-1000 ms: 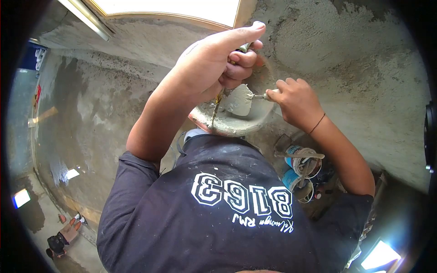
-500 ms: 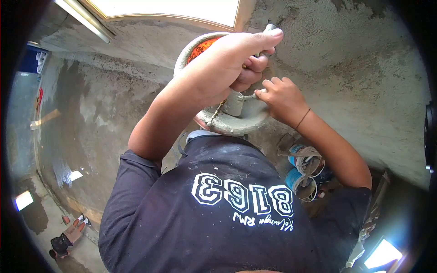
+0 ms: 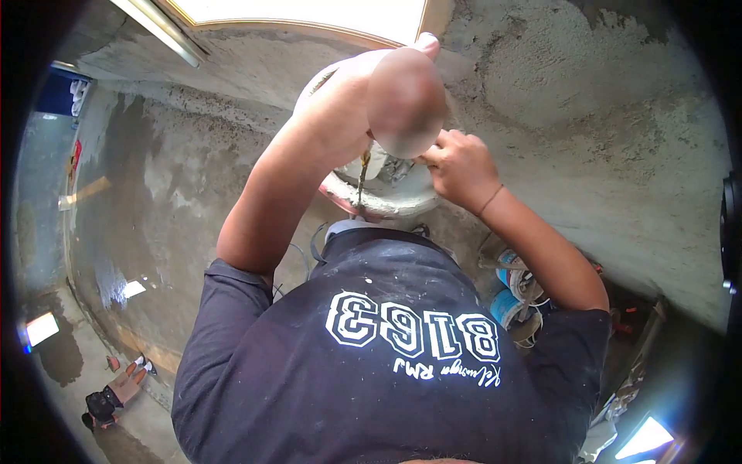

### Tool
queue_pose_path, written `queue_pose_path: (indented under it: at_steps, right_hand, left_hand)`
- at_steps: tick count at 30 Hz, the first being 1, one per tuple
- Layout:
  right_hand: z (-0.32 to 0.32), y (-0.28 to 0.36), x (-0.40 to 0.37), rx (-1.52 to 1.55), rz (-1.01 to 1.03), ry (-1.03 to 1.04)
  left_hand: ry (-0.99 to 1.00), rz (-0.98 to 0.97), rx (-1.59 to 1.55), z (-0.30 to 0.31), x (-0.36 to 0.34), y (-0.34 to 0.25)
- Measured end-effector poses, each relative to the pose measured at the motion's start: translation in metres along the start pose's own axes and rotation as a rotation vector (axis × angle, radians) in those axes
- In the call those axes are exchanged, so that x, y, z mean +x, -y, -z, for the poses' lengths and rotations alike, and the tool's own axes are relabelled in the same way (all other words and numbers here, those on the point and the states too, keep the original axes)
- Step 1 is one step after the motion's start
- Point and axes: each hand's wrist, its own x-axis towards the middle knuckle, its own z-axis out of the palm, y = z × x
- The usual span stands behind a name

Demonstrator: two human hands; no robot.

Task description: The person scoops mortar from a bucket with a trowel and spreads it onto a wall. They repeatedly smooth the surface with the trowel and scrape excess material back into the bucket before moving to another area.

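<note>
My left hand (image 3: 398, 104) is over a mortar-coated round bucket (image 3: 417, 203), with its thumb stretched out; a blur covers its fingers, so what they hold is hidden. My right hand (image 3: 464, 168) is closed round the thin handle of a trowel, just right of the left hand. The trowel's blade (image 3: 396, 168) is low in the bucket among grey mortar, partly covered. A twisted cord or wire (image 3: 362, 178) crosses the bucket's near rim below my left wrist.
Blue-sided buckets (image 3: 506, 305) stand to the right, below my right forearm. Rough grey plastered wall (image 3: 556, 155) spans the right side. A bright framed opening (image 3: 309, 15) is at the top. At the lower left is another person (image 3: 112, 396).
Both hands have shifted left over the bucket, the left one also slightly downward. The trowel has moved with my right hand, and my left hand's fingers are now blurred.
</note>
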Motion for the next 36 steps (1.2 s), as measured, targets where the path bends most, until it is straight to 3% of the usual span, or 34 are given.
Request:
queue_pose_path:
  at_steps: [8, 11, 18, 23, 27, 32, 36]
  right_hand:
    - [0.071, -0.021, -0.042, 0.034, -0.164, -0.142]
    - [0.072, -0.030, -0.069, 0.137, -0.335, -0.249]
    - [0.052, -0.050, -0.132, 0.193, -0.456, -0.495]
    - [0.059, -0.040, -0.152, 0.329, -0.585, -0.500]
    - [0.071, -0.028, -0.146, 0.370, -0.594, -0.443]
    - [0.064, -0.035, -0.126, 0.432, -0.496, -0.650]
    - [0.054, -0.060, -0.098, 0.546, -0.506, -0.685]
  left_hand:
    - [-0.020, -0.017, -0.134, 0.016, -0.004, -0.012]
    - [-0.038, 0.003, -0.138, 0.017, -0.002, -0.014]
    - [-0.069, 0.029, -0.040, 0.005, 0.005, -0.001]
    - [-0.102, 0.023, -0.085, 0.003, -0.001, 0.002]
    - [-0.176, 0.010, -0.165, 0.015, -0.009, 0.005]
    - [-0.227, -0.011, -0.283, 0.031, -0.010, 0.016]
    - [-0.237, 0.002, -0.264, 0.039, -0.004, 0.026]
